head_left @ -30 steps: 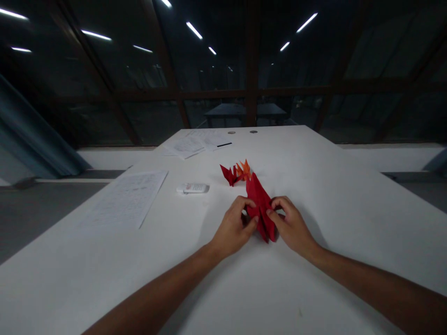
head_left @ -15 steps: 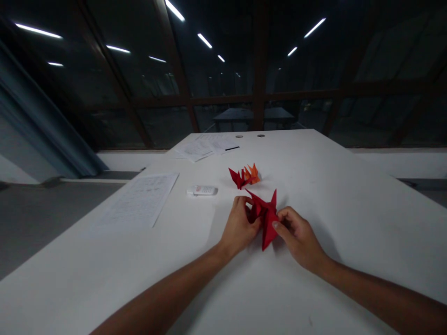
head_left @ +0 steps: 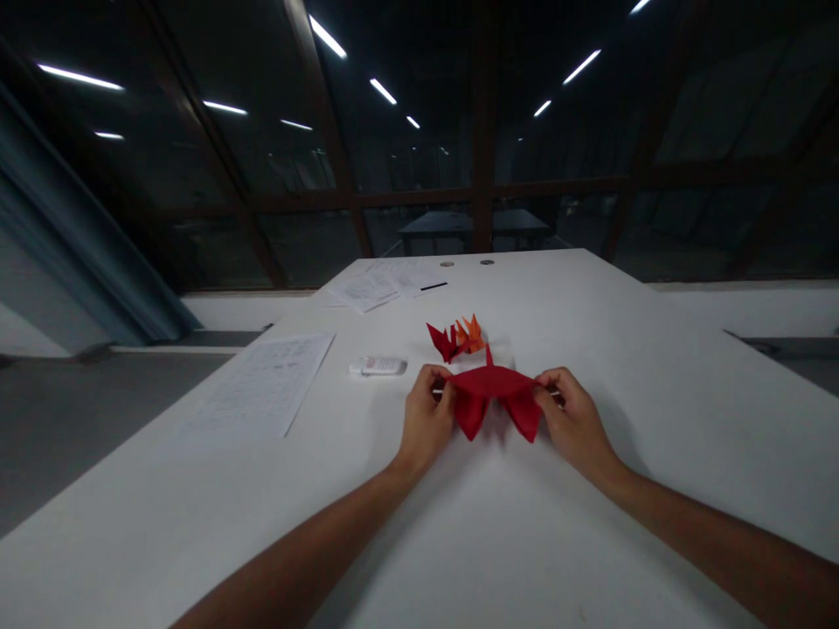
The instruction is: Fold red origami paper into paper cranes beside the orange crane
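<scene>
Left hand [head_left: 429, 419] on the red paper [head_left: 495, 382], and it's a pinch, thumb and fingers closed on the left end! Right hand [head_left: 575, 419] matches it at the opposite end, fingertips gripping the paper there. And look at the shape between them, just right of centre in the frame: a broad curved band across the top, two pointed flaps hanging below it, and one slim point standing up behind. Both forearms come in from the lower corners, angled toward the middle.

Just beyond the paper, a small red crane [head_left: 444, 343] sits on the table [head_left: 655, 454], with an orange crane [head_left: 472, 335] right beside it, partly behind. Over to the left of the hands lies a white tube [head_left: 378, 367], flat, print on its face, too small to read. Farther left, a sheet [head_left: 262, 384] covered in faint writing.

Up toward the far edge, left of centre, more papers [head_left: 367, 286] overlap, a thin black stick [head_left: 433, 286] at their right side, and two discs [head_left: 447, 264] sit near the edge. Dark windows [head_left: 412, 148] fill the top, streaked with bright reflections, and a blue curtain [head_left: 85, 236] hangs at upper left.
</scene>
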